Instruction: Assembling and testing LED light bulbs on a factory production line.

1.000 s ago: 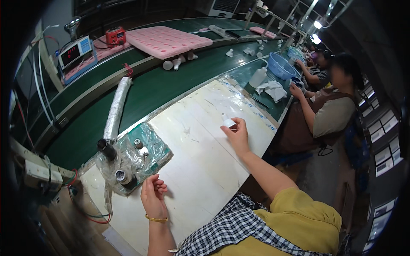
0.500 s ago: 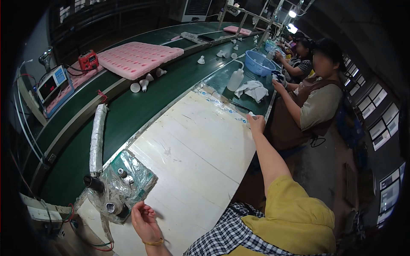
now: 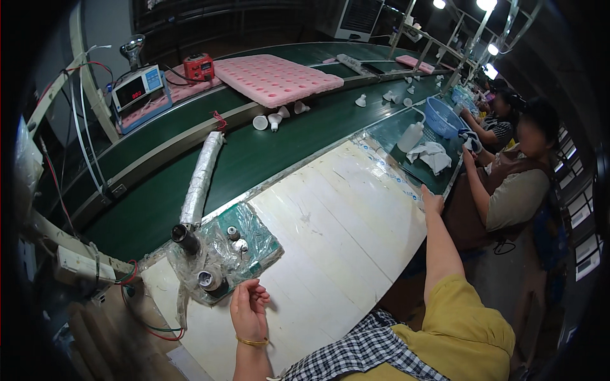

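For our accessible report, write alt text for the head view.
A right hand is stretched out to the far right of a pale worktop; whether it holds anything is unclear. The left hand, loosely curled, is near a plastic-wrapped green board. Beyond are a green conveyor belt with white bulbs, a pink foam sheet and, at right, a co-worker.

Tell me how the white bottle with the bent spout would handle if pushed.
The white bottle might tip, being taller than wide. Once over, its rounded body could roll, though the bent spout would probably stop it.

right grip [image 3: 433, 202] indistinct, left forearm [image 3: 252, 363] cut off
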Action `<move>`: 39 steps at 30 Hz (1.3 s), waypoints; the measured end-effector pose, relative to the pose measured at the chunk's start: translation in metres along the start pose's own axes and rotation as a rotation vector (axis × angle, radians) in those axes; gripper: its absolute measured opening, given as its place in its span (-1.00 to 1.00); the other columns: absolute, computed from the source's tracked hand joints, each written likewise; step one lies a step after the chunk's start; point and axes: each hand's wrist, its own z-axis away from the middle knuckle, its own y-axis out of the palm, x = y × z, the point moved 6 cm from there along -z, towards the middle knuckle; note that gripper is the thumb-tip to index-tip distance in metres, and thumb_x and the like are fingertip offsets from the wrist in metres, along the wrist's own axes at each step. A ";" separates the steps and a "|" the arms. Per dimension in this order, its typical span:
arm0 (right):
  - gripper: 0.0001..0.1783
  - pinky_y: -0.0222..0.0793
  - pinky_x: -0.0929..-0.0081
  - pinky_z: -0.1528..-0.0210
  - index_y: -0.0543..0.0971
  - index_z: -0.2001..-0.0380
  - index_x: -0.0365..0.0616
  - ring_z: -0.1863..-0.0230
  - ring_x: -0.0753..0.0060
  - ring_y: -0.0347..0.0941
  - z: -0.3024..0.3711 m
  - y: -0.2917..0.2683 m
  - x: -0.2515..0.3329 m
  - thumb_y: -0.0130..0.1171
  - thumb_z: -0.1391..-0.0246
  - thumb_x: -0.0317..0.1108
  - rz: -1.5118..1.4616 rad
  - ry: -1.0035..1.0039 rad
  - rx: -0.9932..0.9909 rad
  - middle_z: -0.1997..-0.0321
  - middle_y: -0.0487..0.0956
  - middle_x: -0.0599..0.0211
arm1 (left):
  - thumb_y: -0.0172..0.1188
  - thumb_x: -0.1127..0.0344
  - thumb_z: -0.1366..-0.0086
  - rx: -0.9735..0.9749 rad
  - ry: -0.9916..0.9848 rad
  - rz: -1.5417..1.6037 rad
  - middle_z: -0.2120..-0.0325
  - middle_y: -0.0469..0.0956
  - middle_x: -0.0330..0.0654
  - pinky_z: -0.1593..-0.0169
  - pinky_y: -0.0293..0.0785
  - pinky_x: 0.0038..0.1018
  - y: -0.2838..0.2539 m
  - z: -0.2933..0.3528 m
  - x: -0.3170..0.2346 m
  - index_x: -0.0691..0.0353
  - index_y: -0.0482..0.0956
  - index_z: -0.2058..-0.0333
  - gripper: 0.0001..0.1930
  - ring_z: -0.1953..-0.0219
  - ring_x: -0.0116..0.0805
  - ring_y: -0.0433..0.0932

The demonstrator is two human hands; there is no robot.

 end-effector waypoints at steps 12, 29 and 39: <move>-0.52 0.19 0.27 -0.16 0.39 -0.04 -0.24 -0.12 0.03 0.29 0.115 0.060 0.243 0.15 -0.11 -0.21 -0.575 -1.041 0.191 -0.06 0.40 0.01 | -0.08 0.27 -0.38 0.152 -0.002 -0.264 0.28 0.49 -0.11 0.15 0.49 -0.46 0.048 -0.005 -0.011 0.36 0.43 0.10 -0.72 0.24 -0.35 0.50; -0.14 0.10 -0.04 -0.23 0.30 -0.17 0.04 -0.31 -0.01 0.05 0.192 0.211 0.473 0.41 0.26 -0.05 -0.183 -1.397 0.655 -0.24 0.23 0.08 | 0.46 0.12 0.09 0.073 0.696 -1.867 -0.13 0.26 0.13 -0.22 0.23 -0.25 0.182 -0.379 -0.058 0.15 0.32 -0.13 -0.21 -0.18 0.07 0.26; -0.61 0.37 0.28 0.04 0.50 0.19 0.07 0.03 0.11 0.41 0.239 0.189 0.452 0.27 0.19 -0.29 -0.276 -1.592 0.572 0.12 0.48 0.28 | 0.37 0.20 0.13 0.030 0.299 -2.179 0.14 0.41 0.09 -0.02 0.43 -0.21 0.194 -0.379 -0.028 0.12 0.41 0.08 -0.43 0.10 0.05 0.49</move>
